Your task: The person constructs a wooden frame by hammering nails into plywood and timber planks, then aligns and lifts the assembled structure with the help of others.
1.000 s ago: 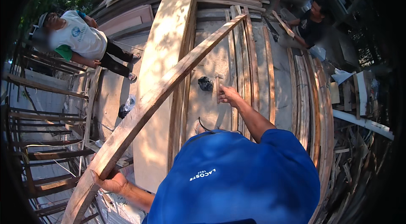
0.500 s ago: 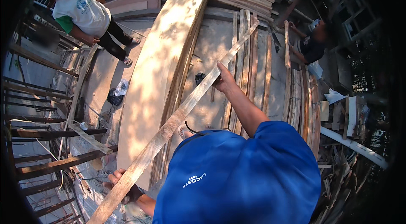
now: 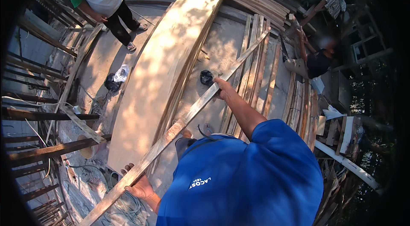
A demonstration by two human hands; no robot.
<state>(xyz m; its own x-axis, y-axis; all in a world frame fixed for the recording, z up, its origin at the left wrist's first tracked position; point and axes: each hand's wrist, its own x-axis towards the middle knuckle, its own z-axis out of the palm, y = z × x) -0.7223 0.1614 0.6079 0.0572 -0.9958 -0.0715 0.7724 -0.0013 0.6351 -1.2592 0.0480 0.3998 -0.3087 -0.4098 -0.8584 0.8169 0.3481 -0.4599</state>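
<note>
A long, thin wooden batten (image 3: 181,124) slants across in front of me, from the lower left up to the far right. My left hand (image 3: 143,187) is closed around its near part, fingertips showing beyond the far edge and the thumb on the near side. Farther along, my right hand (image 3: 223,88) grips the batten at about its upper third; part of those fingers is hidden under the wood. Beneath and to the left lies a stack of wide plywood sheets (image 3: 171,59), which the batten crosses above. Its far end reaches over several battens (image 3: 252,66) lying on the ground.
A person (image 3: 100,0) stands at the far left beyond the plywood. Another person (image 3: 314,57) is low down at the right, near more battens. Dark bars (image 3: 51,115) line the left side. Black plastic bags (image 3: 206,78) lie on the ground; a white pipe (image 3: 348,166) is at right.
My left hand has shifted its hold, with more of the palm and thumb now showing on the near side. My right hand still grips the batten. The whole view has shifted slightly.
</note>
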